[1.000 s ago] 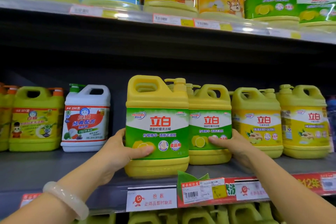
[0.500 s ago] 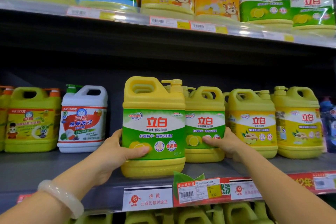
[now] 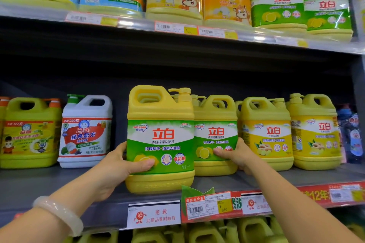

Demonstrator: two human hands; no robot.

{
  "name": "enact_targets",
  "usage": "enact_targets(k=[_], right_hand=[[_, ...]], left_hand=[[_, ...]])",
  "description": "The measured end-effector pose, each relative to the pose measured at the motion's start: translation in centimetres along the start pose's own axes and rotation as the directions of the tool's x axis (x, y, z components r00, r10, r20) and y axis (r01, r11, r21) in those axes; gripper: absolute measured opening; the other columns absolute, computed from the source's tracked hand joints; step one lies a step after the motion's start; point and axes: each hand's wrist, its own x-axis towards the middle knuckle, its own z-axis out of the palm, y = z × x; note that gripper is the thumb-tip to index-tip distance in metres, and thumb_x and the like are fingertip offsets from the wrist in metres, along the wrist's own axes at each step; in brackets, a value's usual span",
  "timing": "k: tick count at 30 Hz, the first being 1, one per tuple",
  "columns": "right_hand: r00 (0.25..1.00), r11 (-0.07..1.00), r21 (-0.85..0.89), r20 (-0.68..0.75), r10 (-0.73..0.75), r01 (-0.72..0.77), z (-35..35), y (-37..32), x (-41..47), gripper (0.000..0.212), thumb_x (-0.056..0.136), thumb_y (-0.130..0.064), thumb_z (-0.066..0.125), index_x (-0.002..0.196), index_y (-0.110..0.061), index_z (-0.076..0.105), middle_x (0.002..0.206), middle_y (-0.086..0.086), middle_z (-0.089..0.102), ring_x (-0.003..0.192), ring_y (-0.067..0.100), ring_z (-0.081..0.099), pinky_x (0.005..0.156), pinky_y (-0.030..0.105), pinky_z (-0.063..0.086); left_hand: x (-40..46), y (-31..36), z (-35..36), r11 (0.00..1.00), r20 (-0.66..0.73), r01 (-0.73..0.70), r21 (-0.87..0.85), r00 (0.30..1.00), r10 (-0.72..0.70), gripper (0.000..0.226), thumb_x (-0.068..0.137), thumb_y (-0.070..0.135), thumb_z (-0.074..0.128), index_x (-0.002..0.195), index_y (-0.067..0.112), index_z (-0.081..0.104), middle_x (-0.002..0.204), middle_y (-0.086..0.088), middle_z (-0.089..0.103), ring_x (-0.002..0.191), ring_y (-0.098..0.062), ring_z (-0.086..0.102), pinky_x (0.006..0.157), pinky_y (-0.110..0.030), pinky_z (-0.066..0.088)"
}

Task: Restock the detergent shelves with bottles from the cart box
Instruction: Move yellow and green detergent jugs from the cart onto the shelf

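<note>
Right hand (image 3: 236, 155) slid up second jug (image 3: 216, 134); left hand (image 3: 120, 163) grips first (image 3: 160, 138).

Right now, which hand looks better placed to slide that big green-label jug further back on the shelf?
Probably the left hand: it grips the front jug, thumb across its label. The right hand holds the second jug behind it.

The front yellow jug (image 3: 160, 140) at the middle shelf's center reads 立白, 清新柠檬洗洁精, 柠檬精华·清新去油腻 and a round 食品用 seal. At its 3 o'clock, a second jug (image 3: 216, 134) repeats 立白. At its 9 o'clock, the white jug (image 3: 86, 132) shows 290克, 白猫, 经典配方. At 6 o'clock, a white shelf sign (image 3: 154, 215) says 抱歉 此商品暂时缺货; beside it the price tag (image 3: 207, 206) reads 商品标价签.
</note>
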Motion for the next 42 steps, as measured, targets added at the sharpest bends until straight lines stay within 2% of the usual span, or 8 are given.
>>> enact_targets(k=[13, 18, 21, 24, 26, 32, 36, 42], right_hand=[[0.998, 0.999, -0.052, -0.059, 0.009, -0.012, 0.4, 0.1, -0.5, 0.087, 0.062, -0.032, 0.087, 0.131, -0.007, 0.039, 0.122, 0.007, 0.058, 0.108, 0.023, 0.056, 0.094, 0.038, 0.047], [0.998, 1.000, 0.018, -0.065, 0.001, 0.000, 0.5, 0.4, -0.6, 0.075, 0.067, -0.024, 0.084, 0.126, -0.006, 0.042, 0.119, 0.008, 0.061, 0.104, 0.023, 0.058, 0.089, 0.035, 0.047], [0.998, 0.999, 0.043, -0.056, -0.029, 0.031, 0.6, -0.4, -1.5, 0.065, 0.079, -0.037, 0.072, 0.130, -0.007, 0.046, 0.127, 0.008, 0.060, 0.110, 0.024, 0.057, 0.092, 0.035, 0.045], [0.980, 0.994, 0.064, -0.182, -0.080, 0.093, 0.8, -1.5, -3.5, 0.068, 0.090, -0.051, 0.051, 0.139, -0.005, 0.038, 0.137, 0.010, 0.049, 0.125, 0.027, 0.047, 0.092, 0.033, 0.038], [0.947, 0.976, 0.030, -0.251, -0.201, 0.216, 0.9, -1.9, -5.1, 0.074, 0.085, -0.058, 0.050, 0.139, -0.009, 0.038, 0.140, 0.009, 0.045, 0.127, 0.023, 0.044, 0.095, 0.031, 0.036], [0.925, 0.932, -0.053, -0.115, -0.363, 0.359, 2.1, -1.7, -8.2, 0.068, 0.072, -0.054, 0.064, 0.126, -0.014, 0.052, 0.124, -0.002, 0.054, 0.113, 0.012, 0.050, 0.091, 0.027, 0.042], [0.950, 0.951, 0.018, -0.042, -0.309, 0.310, 2.5, -1.3, -8.2, 0.066, 0.074, -0.040, 0.075, 0.130, -0.016, 0.048, 0.119, 0.006, 0.061, 0.106, 0.019, 0.060, 0.086, 0.034, 0.053], [0.947, 0.946, 0.045, 0.001, -0.322, 0.322, 2.6, -1.7, -9.2, 0.056, 0.074, -0.029, 0.077, 0.117, -0.023, 0.042, 0.098, -0.013, 0.057, 0.087, -0.002, 0.055, 0.064, 0.013, 0.045]], left_hand=[[-0.4, 0.3, 0.3, 1.000, -0.030, 0.023, 0.004, 0.999, -0.023, 0.133, 0.011, 0.035, 0.097, 0.132, 0.019, 0.045, 0.112, -0.006, 0.068, 0.104, -0.026, 0.064, 0.096, -0.044, 0.048], [-0.4, 0.3, 2.3, 1.000, -0.022, 0.017, 0.027, 1.000, -0.016, 0.094, 0.042, 0.018, 0.084, 0.128, 0.016, 0.048, 0.110, -0.005, 0.068, 0.102, -0.024, 0.065, 0.092, -0.041, 0.050], [0.4, -0.2, 4.3, 1.000, -0.049, -0.008, 0.021, 0.999, 0.009, 0.085, 0.049, 0.017, 0.087, 0.124, 0.022, 0.046, 0.111, -0.001, 0.066, 0.103, -0.021, 0.063, 0.095, -0.040, 0.049], [1.5, -0.9, 5.9, 0.998, -0.082, -0.020, 0.052, 0.996, 0.024, 0.072, 0.063, 0.015, 0.086, 0.122, 0.022, 0.047, 0.111, 0.003, 0.063, 0.104, -0.018, 0.060, 0.098, -0.038, 0.047], [2.2, -1.4, 6.4, 0.997, -0.089, -0.022, 0.077, 0.996, 0.029, 0.080, 0.060, 0.019, 0.088, 0.128, 0.019, 0.046, 0.114, 0.003, 0.062, 0.107, -0.019, 0.058, 0.101, -0.041, 0.046], [2.7, -1.7, 6.5, 0.993, -0.111, -0.007, 0.117, 0.994, 0.020, 0.104, 0.044, 0.033, 0.091, 0.135, 0.021, 0.043, 0.123, 0.000, 0.061, 0.111, -0.022, 0.058, 0.101, -0.044, 0.046], [2.5, -1.4, 6.6, 0.974, -0.165, -0.007, 0.227, 0.985, 0.045, 0.092, 0.054, 0.031, 0.090, 0.134, 0.018, 0.045, 0.121, 0.005, 0.053, 0.110, -0.018, 0.053, 0.098, -0.033, 0.045], [1.6, -1.3, 6.8, 0.863, -0.242, -0.021, 0.504, 0.956, 0.164, 0.089, 0.055, 0.051, 0.085, 0.130, 0.017, 0.053, 0.125, -0.001, 0.060, 0.114, -0.023, 0.056, 0.097, -0.043, 0.047]])
